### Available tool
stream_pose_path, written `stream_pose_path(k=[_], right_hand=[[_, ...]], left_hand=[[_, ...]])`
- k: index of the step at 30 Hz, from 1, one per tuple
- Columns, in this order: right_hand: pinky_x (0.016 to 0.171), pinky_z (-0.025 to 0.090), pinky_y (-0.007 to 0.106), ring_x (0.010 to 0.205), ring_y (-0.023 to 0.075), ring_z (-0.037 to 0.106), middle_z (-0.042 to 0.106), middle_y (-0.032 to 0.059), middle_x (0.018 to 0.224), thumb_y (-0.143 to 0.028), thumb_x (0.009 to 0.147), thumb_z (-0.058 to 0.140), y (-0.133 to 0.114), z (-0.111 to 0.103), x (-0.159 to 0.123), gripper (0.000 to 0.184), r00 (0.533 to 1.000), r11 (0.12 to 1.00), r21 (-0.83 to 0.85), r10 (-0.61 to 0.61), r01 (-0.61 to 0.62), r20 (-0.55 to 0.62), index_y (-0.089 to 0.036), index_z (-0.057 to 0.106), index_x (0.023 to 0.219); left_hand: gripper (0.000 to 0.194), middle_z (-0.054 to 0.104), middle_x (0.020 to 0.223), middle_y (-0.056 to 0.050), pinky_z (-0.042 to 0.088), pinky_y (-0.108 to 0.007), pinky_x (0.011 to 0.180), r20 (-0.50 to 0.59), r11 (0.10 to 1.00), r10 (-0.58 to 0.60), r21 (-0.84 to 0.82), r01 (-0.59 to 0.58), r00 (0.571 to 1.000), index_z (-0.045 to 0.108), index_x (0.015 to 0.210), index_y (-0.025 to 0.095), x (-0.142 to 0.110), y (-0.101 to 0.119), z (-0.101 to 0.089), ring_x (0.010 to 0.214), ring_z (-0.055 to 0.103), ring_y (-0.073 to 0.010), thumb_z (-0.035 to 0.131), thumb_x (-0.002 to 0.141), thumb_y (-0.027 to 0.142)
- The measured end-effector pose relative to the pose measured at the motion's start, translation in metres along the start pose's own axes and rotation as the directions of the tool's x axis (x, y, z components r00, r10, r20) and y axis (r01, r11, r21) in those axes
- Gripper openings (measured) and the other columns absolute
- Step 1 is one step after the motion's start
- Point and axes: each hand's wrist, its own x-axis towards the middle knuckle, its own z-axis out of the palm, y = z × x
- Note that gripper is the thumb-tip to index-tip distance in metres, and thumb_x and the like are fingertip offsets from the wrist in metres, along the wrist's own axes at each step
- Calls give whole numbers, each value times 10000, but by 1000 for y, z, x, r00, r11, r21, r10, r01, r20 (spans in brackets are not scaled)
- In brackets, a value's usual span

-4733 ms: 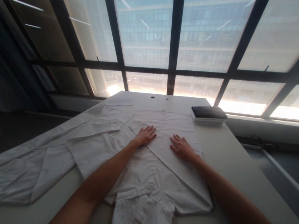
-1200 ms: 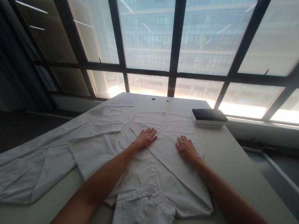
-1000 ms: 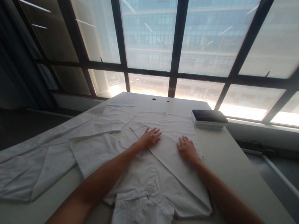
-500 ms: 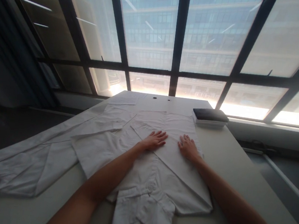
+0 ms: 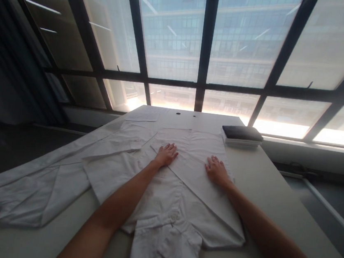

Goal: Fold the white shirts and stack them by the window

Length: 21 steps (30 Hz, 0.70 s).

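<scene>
A white collared garment, which looks like a shirt or coat [image 5: 164,196], lies spread on the table with its collar [image 5: 166,244] toward me. One side panel is folded inward, its edge running diagonally across the middle. My left hand [image 5: 167,155] rests flat on the cloth left of centre, fingers together but stretched out. My right hand [image 5: 217,170] lies flat on the folded panel at the right, fingers slightly spread. Neither hand grips anything. A long sleeve [image 5: 43,193] trails to the left, creased and bent over the table's left side.
The white table [image 5: 248,171] reaches to a large window wall [image 5: 206,46]. A stack of white folded items with a dark one on top [image 5: 242,133] stands at the back right. Sheets of paper [image 5: 142,114] lie at the back left. A dark curtain [image 5: 16,45] hangs at the left.
My left hand has slid to the left and slightly away across the cloth, widening the gap between my hands. The right hand stays nearly where it was.
</scene>
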Motion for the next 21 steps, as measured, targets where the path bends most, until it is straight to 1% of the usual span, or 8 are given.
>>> stream_pose_path(k=[2,4,5,7,12,17,21], right_hand=[[1203,186,454,1497,288,271,345,172,1609,-365,1025,356,0,0,0,557,1000,1000,6,-2,2,-2,-107,438,1513],[1203,182,456,1500,289,262,335,172,1614,-368,1026,355,0,1,1,560,1000,1000,11,3,-3,6,-105,434,1515],[1203,178,456,1502,287,256,327,171,1618,-368,1026,356,0,1,1,559,1000,1000,12,7,-8,13,-109,432,1516],[1205,166,450,1506,280,244,313,166,1626,-368,1028,355,0,1,2,556,1000,1000,11,14,-15,26,-120,425,1520],[1206,159,440,1507,268,239,309,154,1630,-374,1028,342,0,1,2,552,999,1000,4,19,-19,31,-136,421,1520],[1202,175,445,1502,280,251,331,166,1618,-371,1021,348,0,0,1,554,1000,1000,-2,4,-4,11,-123,438,1508],[1202,175,450,1502,280,249,324,167,1620,-373,1024,348,0,0,1,551,1000,1000,4,4,-4,14,-121,439,1506]], left_hand=[[587,194,1673,-66,148,-578,1207,19,994,104,-29,-104,994,316,1578,249,-2,6,1,1543,147,-283,245,1052,500],[603,207,1669,-60,134,-559,1216,50,976,209,-64,-206,977,300,1586,254,-4,13,2,1545,148,-263,244,1051,526],[613,212,1668,-58,125,-552,1220,61,968,246,-75,-242,967,292,1589,256,-5,17,3,1545,146,-255,241,1049,541],[628,201,1671,-53,113,-551,1222,71,958,281,-80,-276,957,277,1596,257,-6,23,4,1548,129,-250,231,1047,560],[612,182,1675,-32,110,-556,1220,83,960,274,-72,-269,958,262,1601,287,-6,27,5,1550,115,-256,222,1052,555],[608,167,1677,-30,122,-581,1211,90,979,198,-69,-192,976,274,1597,303,-4,23,3,1547,121,-289,239,1046,556],[602,194,1673,-38,138,-569,1213,66,983,178,-57,-174,982,295,1591,292,-4,23,3,1543,149,-289,250,1045,542]])
